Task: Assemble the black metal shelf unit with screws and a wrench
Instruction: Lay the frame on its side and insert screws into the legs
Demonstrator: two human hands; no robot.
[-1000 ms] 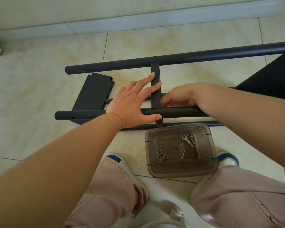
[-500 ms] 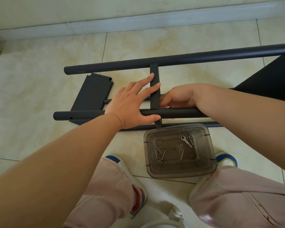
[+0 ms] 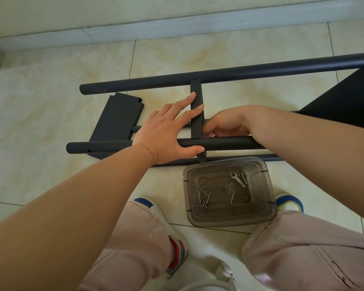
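The black shelf frame lies on its side on the tile floor, with a far tube (image 3: 261, 71) and a near tube (image 3: 225, 143). A black shelf panel (image 3: 196, 114) stands on edge between them. My left hand (image 3: 164, 133) presses straight fingers against this panel, its thumb lying on the near tube. Just right of the panel, where it meets the near tube, the curled fingers of my right hand (image 3: 227, 122) pinch a small silvery screw (image 3: 213, 135), which is mostly hidden. A small wrench (image 3: 237, 179) and several screws (image 3: 204, 196) lie in a clear plastic box (image 3: 269, 215).
A loose black panel (image 3: 119, 116) leans at the frame's left end. Another black panel (image 3: 345, 101) fills the right edge. A lower tube (image 3: 271, 158) runs behind the box. My knees and shoes flank the box. The wall's baseboard (image 3: 177, 28) runs behind the frame.
Both hands stay at the joint of the panel and the near tube. Only the view shifts slightly.
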